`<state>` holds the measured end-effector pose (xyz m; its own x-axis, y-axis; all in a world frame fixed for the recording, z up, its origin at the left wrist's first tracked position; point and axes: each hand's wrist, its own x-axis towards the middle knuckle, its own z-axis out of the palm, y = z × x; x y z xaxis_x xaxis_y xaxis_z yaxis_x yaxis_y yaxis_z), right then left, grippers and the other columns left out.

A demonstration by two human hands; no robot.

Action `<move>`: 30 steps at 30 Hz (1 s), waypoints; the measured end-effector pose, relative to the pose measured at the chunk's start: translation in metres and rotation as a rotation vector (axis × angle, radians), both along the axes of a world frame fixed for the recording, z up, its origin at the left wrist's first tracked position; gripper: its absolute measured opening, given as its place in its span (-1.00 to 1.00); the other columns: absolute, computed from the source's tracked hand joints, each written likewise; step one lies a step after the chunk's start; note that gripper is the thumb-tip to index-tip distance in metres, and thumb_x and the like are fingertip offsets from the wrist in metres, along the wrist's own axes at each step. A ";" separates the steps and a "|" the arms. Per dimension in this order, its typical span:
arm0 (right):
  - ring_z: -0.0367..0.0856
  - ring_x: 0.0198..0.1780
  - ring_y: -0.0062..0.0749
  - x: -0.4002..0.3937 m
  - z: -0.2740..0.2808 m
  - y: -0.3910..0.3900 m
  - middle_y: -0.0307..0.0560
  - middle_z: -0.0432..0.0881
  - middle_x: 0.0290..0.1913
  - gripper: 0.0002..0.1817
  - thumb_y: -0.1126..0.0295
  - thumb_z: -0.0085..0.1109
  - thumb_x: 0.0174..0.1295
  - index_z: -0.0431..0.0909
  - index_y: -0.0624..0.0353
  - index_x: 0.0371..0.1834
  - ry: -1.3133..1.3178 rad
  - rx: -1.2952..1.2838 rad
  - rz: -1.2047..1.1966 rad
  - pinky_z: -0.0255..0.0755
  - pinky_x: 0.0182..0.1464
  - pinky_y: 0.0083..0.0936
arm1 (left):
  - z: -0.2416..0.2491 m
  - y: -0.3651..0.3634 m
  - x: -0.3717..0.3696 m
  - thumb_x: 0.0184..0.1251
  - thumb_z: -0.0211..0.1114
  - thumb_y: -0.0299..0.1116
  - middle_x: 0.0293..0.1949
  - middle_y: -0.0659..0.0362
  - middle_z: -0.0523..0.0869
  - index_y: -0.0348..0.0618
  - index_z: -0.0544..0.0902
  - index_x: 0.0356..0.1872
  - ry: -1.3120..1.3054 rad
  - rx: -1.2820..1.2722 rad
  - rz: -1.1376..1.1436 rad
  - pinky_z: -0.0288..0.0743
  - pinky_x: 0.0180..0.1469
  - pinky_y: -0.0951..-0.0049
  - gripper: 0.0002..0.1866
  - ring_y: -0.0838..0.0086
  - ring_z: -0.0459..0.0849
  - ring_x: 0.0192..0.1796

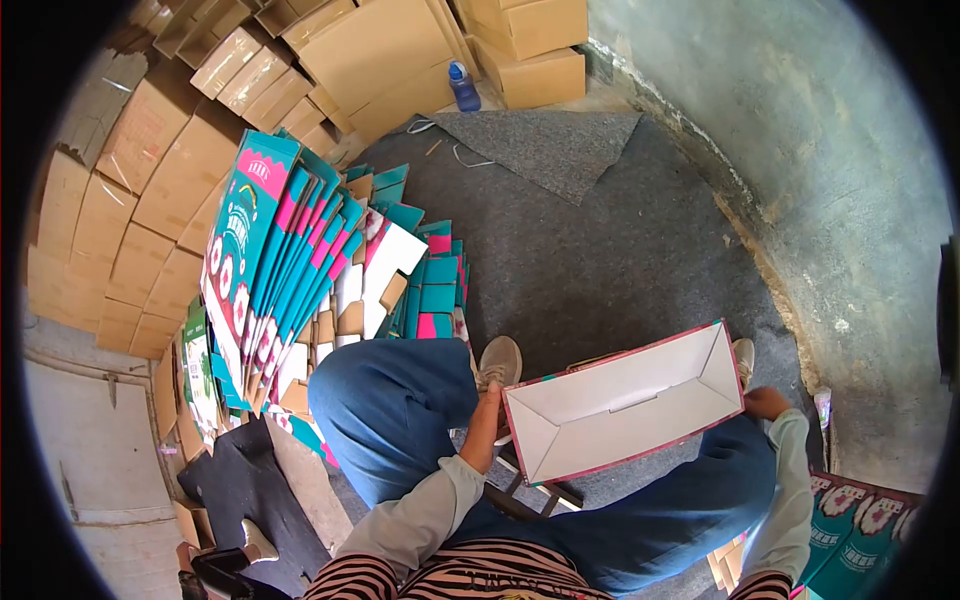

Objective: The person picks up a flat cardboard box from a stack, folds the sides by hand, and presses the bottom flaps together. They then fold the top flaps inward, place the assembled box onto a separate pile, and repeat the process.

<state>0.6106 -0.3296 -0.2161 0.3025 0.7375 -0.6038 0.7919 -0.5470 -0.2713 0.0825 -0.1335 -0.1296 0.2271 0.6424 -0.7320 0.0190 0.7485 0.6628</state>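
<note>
An open cardboard box (pixel 620 412) with a white inside and a red printed outside lies across my lap, its open side facing up toward me. Its bottom flaps meet at a slotted seam. My left hand (pixel 484 425) is closed on the box's left end, with the fingertips partly hidden. At the opposite end, my right hand (pixel 767 403) has its fingers curled at the right corner of the box, also partly out of sight. To the left of my knee leans a large fanned stack of flat teal, pink and white printed cartons (pixel 290 250).
Brown cardboard boxes (pixel 160 190) are piled along the left and back. A blue bottle (pixel 463 88) stands by the back boxes. A grey mat (pixel 560 145) lies on the dark floor. More printed cartons (pixel 850 530) are at lower right. Another person's foot (pixel 260 540) shows at lower left.
</note>
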 end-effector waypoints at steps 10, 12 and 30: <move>0.58 -0.16 -0.39 -0.078 0.098 0.142 -0.15 0.67 -0.22 -0.40 -0.14 -0.15 0.38 0.61 0.22 -0.06 0.472 0.332 -0.368 0.40 -0.01 -0.46 | -0.044 0.027 0.000 0.42 0.10 0.00 0.13 0.01 0.53 -0.22 0.31 0.27 0.133 0.433 0.103 0.41 0.11 0.43 -0.41 0.41 0.56 0.07; 0.55 -0.12 -0.44 -0.084 0.095 0.144 -0.14 0.65 -0.17 -0.40 -0.13 -0.11 0.37 0.58 0.23 -0.01 0.517 0.373 -0.544 0.37 0.03 -0.47 | -0.007 0.031 -0.005 0.40 0.14 -0.05 0.20 -0.01 0.46 -0.21 0.18 0.37 0.175 0.589 0.109 0.40 0.12 0.34 -0.33 0.35 0.55 0.11; 0.54 -0.30 -0.60 -0.105 0.092 0.131 -0.22 0.62 -0.26 -0.45 -0.07 -0.14 0.41 0.51 0.22 0.09 0.547 0.508 -0.450 0.42 -0.20 -0.60 | 0.160 0.173 -0.561 0.25 0.14 -0.16 -0.64 0.24 0.50 0.12 0.54 -0.21 1.083 0.189 0.750 0.34 -0.60 0.36 -0.84 0.52 0.35 -0.71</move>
<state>0.5058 -0.1984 -0.1244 0.3939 0.8371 -0.3796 0.2170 -0.4860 -0.8466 -0.4785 0.0396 0.0307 -0.8608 0.4665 -0.2033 0.2254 0.7078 0.6695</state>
